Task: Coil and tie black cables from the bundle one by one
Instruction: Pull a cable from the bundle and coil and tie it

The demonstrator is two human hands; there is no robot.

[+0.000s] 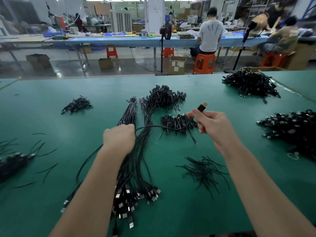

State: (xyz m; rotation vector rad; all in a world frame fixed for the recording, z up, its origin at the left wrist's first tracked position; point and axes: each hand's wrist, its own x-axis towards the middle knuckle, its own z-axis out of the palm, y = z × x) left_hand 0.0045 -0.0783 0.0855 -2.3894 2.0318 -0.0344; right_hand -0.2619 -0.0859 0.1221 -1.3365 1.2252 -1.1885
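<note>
Cable (164, 127), a single black one, stretches nearly level across the middle of the green table (51, 106), its long axis running from nine o'clock to three o'clock with a slight sag between the hands. Its USB plug (202, 106) sticks up from the right fist, tipped toward one o'clock. The right hand (212, 124) has its fingers curled tight around the cable just below that plug. The left hand (119, 139) is closed, knuckles up, over the cable's other reach, right where it meets the bundle (135, 161); whether it also grips bundle strands I cannot tell. The bundle lies with its long axis from twelve o'clock to six o'clock, bound ends far, loose plugs fanned out near the person and passing under the left forearm.

At two o'clock from the left hand, beneath the sagging cable, sits a small heap of coiled cables (177, 124); a larger heap (164, 98) lies beyond it at twelve. Loose black ties (203, 171) are scattered at five o'clock, under the right forearm. More heaps rest at ten o'clock (77, 105), far at one o'clock (251, 84) and at three o'clock (290, 129). Further cables and stray ties (15, 159) lie at eight o'clock.
</note>
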